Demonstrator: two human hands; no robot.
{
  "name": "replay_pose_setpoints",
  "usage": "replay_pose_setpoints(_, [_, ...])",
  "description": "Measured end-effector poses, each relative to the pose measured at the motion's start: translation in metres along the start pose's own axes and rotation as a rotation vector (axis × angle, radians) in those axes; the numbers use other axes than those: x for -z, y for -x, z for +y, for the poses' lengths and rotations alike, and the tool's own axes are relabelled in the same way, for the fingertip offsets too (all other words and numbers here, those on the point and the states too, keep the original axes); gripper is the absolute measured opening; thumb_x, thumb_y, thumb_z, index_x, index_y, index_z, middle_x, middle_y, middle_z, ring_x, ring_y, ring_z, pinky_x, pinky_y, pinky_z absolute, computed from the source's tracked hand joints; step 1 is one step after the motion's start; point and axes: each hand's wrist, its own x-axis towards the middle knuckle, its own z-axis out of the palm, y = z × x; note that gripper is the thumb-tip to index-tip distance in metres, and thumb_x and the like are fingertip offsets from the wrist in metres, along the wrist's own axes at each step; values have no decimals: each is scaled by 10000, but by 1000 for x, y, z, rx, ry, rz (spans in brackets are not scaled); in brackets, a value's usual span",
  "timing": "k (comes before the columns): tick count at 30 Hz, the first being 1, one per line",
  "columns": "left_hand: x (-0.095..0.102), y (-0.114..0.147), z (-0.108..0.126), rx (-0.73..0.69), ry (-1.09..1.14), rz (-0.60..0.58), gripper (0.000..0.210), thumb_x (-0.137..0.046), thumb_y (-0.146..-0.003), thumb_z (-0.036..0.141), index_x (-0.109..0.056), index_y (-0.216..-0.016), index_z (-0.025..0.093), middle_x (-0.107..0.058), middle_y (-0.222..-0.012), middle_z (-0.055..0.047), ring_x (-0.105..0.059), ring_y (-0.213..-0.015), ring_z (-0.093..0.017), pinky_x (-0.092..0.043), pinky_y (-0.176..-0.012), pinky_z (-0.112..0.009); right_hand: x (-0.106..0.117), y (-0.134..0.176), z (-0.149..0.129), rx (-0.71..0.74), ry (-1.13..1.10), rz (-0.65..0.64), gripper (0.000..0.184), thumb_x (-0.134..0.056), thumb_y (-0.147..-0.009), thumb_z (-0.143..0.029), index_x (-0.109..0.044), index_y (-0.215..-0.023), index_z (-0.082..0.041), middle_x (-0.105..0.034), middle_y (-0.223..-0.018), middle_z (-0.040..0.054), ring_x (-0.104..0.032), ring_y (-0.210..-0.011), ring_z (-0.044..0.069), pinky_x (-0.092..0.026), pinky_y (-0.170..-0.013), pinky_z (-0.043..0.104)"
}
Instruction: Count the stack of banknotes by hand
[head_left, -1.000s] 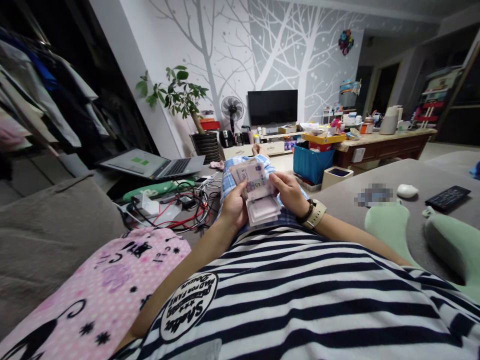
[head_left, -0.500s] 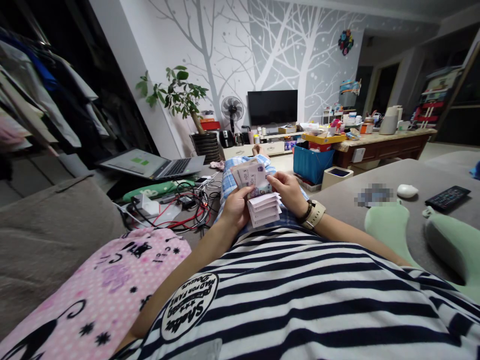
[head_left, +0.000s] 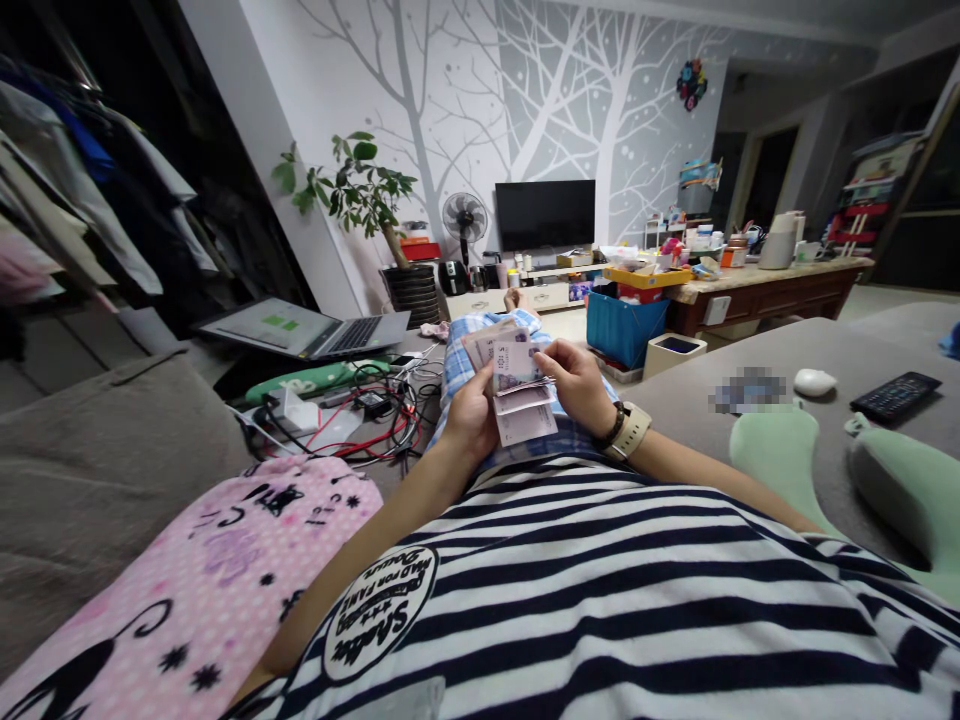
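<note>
A small stack of banknotes (head_left: 513,362), marked with a 5, is held above my lap in the head view. My left hand (head_left: 471,415) grips the stack from the left side, its thumb across the face of the notes. From the right, my right hand (head_left: 576,385) pinches the edge of a note between thumb and forefinger. Pale note ends (head_left: 526,420) hang folded down below my fingers, toward my striped shirt. My legs in blue plaid trousers (head_left: 459,345) lie stretched out beneath. How many notes there are cannot be told.
A laptop (head_left: 330,335) and tangled cables (head_left: 382,415) lie to the left, beside a pink cat-print blanket (head_left: 217,560). On the grey sofa at right are a white mouse (head_left: 814,382), a black remote (head_left: 896,397) and a green neck pillow (head_left: 776,450). A blue bin (head_left: 626,328) stands beyond.
My right fingers have shifted slightly with a note's edge. Fewer fanned layers show in the hanging ends, and the upper notes are spread differently. My left hand stays nearly in place.
</note>
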Motion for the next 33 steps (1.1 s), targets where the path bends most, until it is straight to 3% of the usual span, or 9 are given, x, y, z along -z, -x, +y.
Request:
replay_pose_setpoints(3, [2, -2, -1, -9, -14, -20, 550, -816, -1101, 269, -876, -1629, 125, -1009, -1292, -183, -1009, -1139, -419, -836, -1104, -548, -1, 0, 1, 21, -17, -7, 601, -886, -1005, -788, -610, -816, -289, -599, -777, -13, -505, -800, 210, -453, -783, 383])
replay_pose_setpoints(8, [0, -1, -2, -11, -30, -6, 538, -740, -1104, 240, -897, -1613, 169, -1015, -1237, -151, -1007, -1159, -426, -840, -1076, -531, -1, 0, 1, 15, -26, -36, 603, -878, -998, -810, -613, -838, -291, -585, -787, -13, -503, -804, 213, -447, -783, 386])
replay_pose_setpoints(18, [4, -5, -2, -30, -19, -12, 546, -778, -1077, 222, -906, -1605, 167, -1017, -1259, -148, -1011, -1134, -429, -846, -1069, -541, -1, 0, 1, 9, -52, -46, 668, -878, -957, -895, -616, -838, -292, -602, -787, -9, -509, -803, 210, -452, -778, 386])
replay_pose_setpoints(33, [-11, 10, 2, -18, -31, 31, 549, -718, -1099, 201, -895, -1616, 155, -1016, -1197, -144, -1011, -1130, -412, -846, -1068, -527, -1, -1, -2, 26, -78, -62, 720, -870, -959, -946, -604, -815, -292, -588, -762, -21, -494, -771, 199, -437, -759, 387])
